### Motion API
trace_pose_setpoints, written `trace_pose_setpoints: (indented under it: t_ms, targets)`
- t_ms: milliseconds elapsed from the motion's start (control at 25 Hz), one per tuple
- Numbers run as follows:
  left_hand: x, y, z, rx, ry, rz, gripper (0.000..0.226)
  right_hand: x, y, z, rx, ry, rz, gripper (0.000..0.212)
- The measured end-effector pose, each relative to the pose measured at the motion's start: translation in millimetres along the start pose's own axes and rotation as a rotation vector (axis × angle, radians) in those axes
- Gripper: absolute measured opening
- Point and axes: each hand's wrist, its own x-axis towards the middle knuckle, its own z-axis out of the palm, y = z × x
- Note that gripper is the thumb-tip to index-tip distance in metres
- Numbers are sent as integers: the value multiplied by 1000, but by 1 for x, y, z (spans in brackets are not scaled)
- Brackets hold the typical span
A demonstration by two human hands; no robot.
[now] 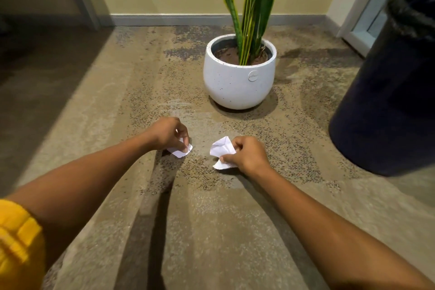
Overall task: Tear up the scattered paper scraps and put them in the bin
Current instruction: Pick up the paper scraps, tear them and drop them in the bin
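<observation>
My left hand (167, 134) pinches a small white paper scrap (180, 152) just above the carpet, left of centre. About a hand's width to the right, my right hand (247, 154) grips a larger crumpled white paper piece (220, 148), which sticks out to the left of my fingers and below them. The two papers are apart. The dark bin (388, 101) stands at the far right, its rim lined with a black bag, well away from both hands.
A white speckled pot (237, 87) with a tall green plant (249, 7) stands on the carpet just beyond my hands. A yellow wall with a grey skirting board runs behind it. A glass door frame (362, 14) is at the right.
</observation>
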Motion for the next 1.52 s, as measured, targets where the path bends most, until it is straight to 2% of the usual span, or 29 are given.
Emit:
trace_pose_setpoints:
  t_ms: [160,240,320,440,560,800,880,1000,1080,1200,1400,1520]
  targets:
    - [-1,-2,-5,-128,78,-86,14,-7,5,-11,149,-21,3,18]
    - [-1,-9,-11,-255,143,-197,14,-8,6,-12,188,-13,10,33]
    - [2,-15,-13,-317,155,-289,19,-5,5,-12,172,2,-8,39]
    - [4,-19,-5,-113,128,-296,39,-1,3,-11,129,5,-36,40]
    - [3,-18,0,-114,142,-263,45,2,1,-10,124,-20,-60,41]
    - [4,-16,-3,-101,220,-287,25,1,8,-10,158,-44,-71,41]
    - [3,-15,-2,-192,256,-306,22,2,9,-10,169,-47,-60,44]
    - [1,-6,-6,-476,277,-326,12,4,5,-18,267,-9,-16,46]
    - [1,10,-13,-595,263,-275,12,2,3,-28,388,34,-15,44]
    - [2,48,-26,-650,243,-155,23,-4,-1,-46,494,137,-35,41]
    - [-9,130,-56,-707,215,89,33,-26,-20,-105,463,285,-185,37]
    - [-20,190,-81,-722,227,237,43,-47,-32,-163,435,453,-305,24]
